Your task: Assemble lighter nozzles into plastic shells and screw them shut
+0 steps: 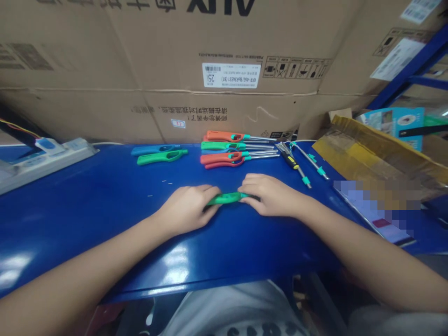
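Observation:
Both hands grip a green lighter body (226, 199) above the blue table. My left hand (192, 205) is closed round its left end. At the other end, my right hand (268, 193) pinches the tip, where a dark piece shows under the fingers. Beyond the hands lies a group of long-nosed lighters, among them an orange one (220, 136), a green one (213, 146) and a red one (219, 157), their metal tubes pointing right. To the left lie a green lighter body (161, 157) and a blue one (150, 150) without tubes.
On the right lie a yellow-and-black screwdriver (290, 159), metal tubes with teal fittings (317, 165), a phone-like device (378, 214) and an open cardboard box (381, 149). A white power strip (45, 161) lies at left. A big carton (157, 70) stands behind the blue table (87, 205).

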A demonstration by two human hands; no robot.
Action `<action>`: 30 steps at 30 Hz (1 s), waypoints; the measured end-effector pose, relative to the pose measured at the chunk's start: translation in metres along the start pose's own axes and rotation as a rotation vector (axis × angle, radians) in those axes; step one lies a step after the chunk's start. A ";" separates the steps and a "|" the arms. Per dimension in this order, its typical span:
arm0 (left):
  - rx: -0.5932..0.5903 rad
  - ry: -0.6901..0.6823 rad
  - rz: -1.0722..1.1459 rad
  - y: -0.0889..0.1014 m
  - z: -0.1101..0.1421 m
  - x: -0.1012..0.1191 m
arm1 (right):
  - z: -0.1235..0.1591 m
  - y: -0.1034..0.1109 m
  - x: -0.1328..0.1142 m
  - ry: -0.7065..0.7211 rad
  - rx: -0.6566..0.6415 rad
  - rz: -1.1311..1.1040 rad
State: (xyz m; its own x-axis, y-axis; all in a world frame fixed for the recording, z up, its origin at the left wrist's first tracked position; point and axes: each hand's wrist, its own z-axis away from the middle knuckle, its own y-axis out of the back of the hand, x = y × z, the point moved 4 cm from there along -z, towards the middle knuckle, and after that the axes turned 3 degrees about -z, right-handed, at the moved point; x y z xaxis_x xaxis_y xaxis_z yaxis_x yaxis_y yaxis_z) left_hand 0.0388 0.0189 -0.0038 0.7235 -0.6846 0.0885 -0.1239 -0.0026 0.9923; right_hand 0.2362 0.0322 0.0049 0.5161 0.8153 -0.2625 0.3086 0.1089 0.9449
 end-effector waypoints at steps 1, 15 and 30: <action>0.015 -0.003 -0.002 0.001 -0.001 -0.001 | 0.000 0.002 0.003 -0.045 -0.026 -0.021; -0.003 0.022 0.147 0.014 0.001 -0.018 | 0.034 0.047 0.074 -0.576 0.116 0.165; 0.089 0.041 0.212 0.000 0.004 -0.001 | 0.046 0.074 0.091 -0.934 0.482 0.333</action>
State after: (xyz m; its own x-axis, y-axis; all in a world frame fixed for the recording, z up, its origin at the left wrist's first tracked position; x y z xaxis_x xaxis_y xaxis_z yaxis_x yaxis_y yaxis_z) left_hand 0.0352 0.0166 -0.0047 0.7017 -0.6463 0.2998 -0.3342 0.0730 0.9397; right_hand 0.3431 0.0880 0.0423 0.9694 -0.0099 -0.2452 0.2166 -0.4350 0.8740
